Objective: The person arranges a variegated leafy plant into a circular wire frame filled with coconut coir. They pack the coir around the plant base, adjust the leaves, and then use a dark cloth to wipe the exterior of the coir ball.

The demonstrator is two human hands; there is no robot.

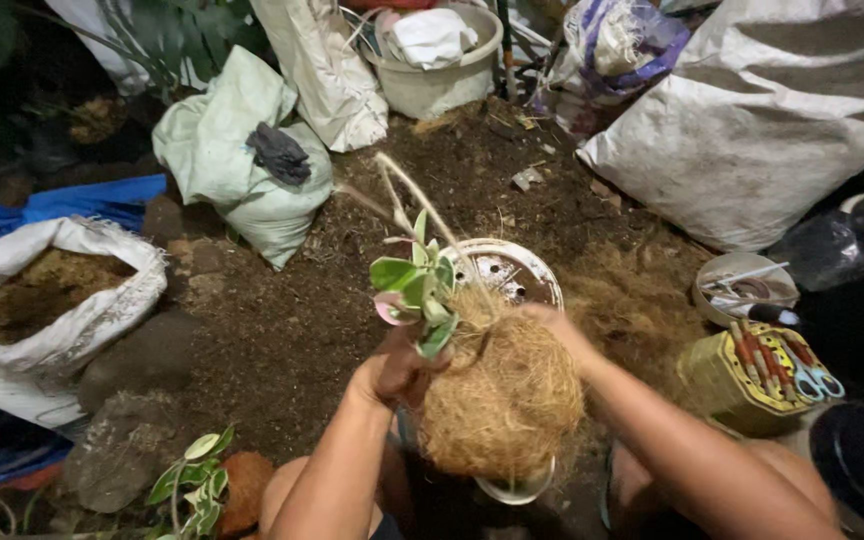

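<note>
My left hand (392,372) grips a small plant (417,290) with green and pinkish leaves and long bare stems, just below its leaves. My right hand (557,330) presses against the far side of a round ball of tan coconut fibre (507,405) wrapped about the plant's base. Both hands hold this bundle over dark soil. Behind it lies a white plastic pot (512,268) with holes in its bottom, tipped toward me. Another white rim (517,490) shows just under the fibre ball.
Loose brown fibre (637,305) is piled right of the pot. A yellow basket of scissors and tools (752,370) and a small bowl (742,285) sit at right. White sacks (752,130) ring the soil; an open sack of husk (42,300) lies left, a bucket (437,70) behind.
</note>
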